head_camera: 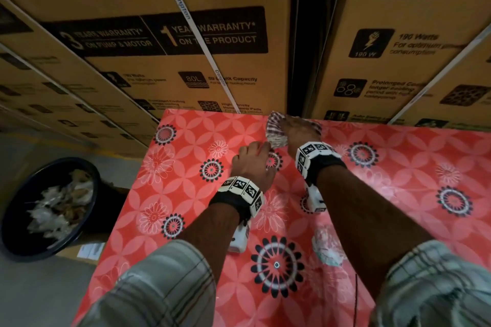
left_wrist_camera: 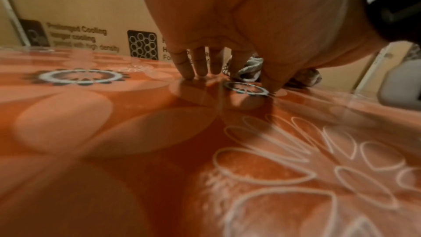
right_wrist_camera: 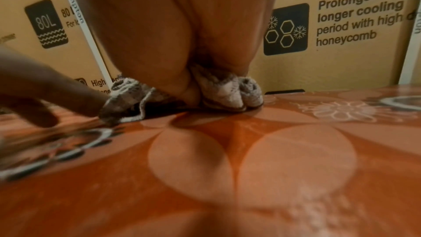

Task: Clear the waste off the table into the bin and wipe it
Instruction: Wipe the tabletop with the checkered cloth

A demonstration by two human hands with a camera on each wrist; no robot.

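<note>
A black bin (head_camera: pixel 50 207), already holding crumpled waste, stands on the floor left of the desk (head_camera: pixel 186 194), well apart from the cloth (head_camera: pixel 276 131). On the red flowered desk top, the left hand (head_camera: pixel 253 164) rests just left of the cloth with its fingers (left_wrist_camera: pixel 189 68) straight, tips down on the surface, holding nothing, one finger seeming to touch the cloth's near corner. The right hand (head_camera: pixel 300 131) presses down on the bunched, striped cloth at the desk's far edge, its palm bearing on the folds; whether its fingers curl round the fabric cannot be told. The wiping step appears to be in hand (the clearing looks largely done). A crumpled pale scrap (head_camera: pixel 326 247) lies nearer the person than the cloth, partly under the right forearm, and probably belongs in the bin. The next move calls for a firm draw of the cloth back across the surface. Stacked cardboard cartons (head_camera: pixel 186 34) stand close behind the cloth, leaving no room for a forward stroke.
</note>
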